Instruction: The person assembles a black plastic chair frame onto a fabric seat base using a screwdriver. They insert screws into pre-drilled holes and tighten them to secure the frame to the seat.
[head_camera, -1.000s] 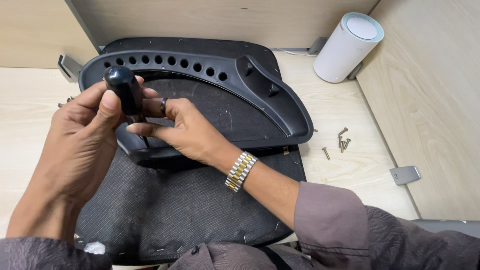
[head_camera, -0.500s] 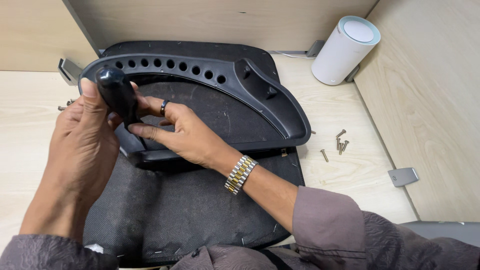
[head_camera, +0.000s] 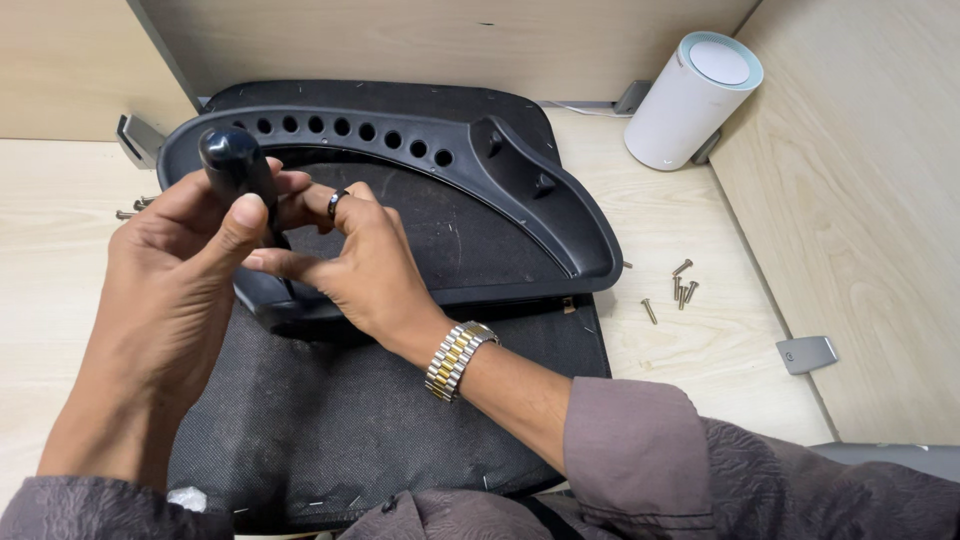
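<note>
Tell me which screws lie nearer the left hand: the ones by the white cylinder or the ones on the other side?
The screws at the far-left edge, just beside the left hand. The loose cluster of screws lies on the right, below the white cylinder.

Most of the surface (head_camera: 700, 340) is taken up by the black seat pad (head_camera: 330, 420), on which the curved black plastic frame (head_camera: 480, 160) lies. Right of the seat pad, a strip of bare wood is left open, broken only by loose screws (head_camera: 682, 290) and a small grey bracket (head_camera: 807, 353). Behind that strip, passage is blocked by the white cylinder (head_camera: 692, 100). Left of the seat pad, bare wood is open, apart from a few screws (head_camera: 135, 207) near the rear.
</note>
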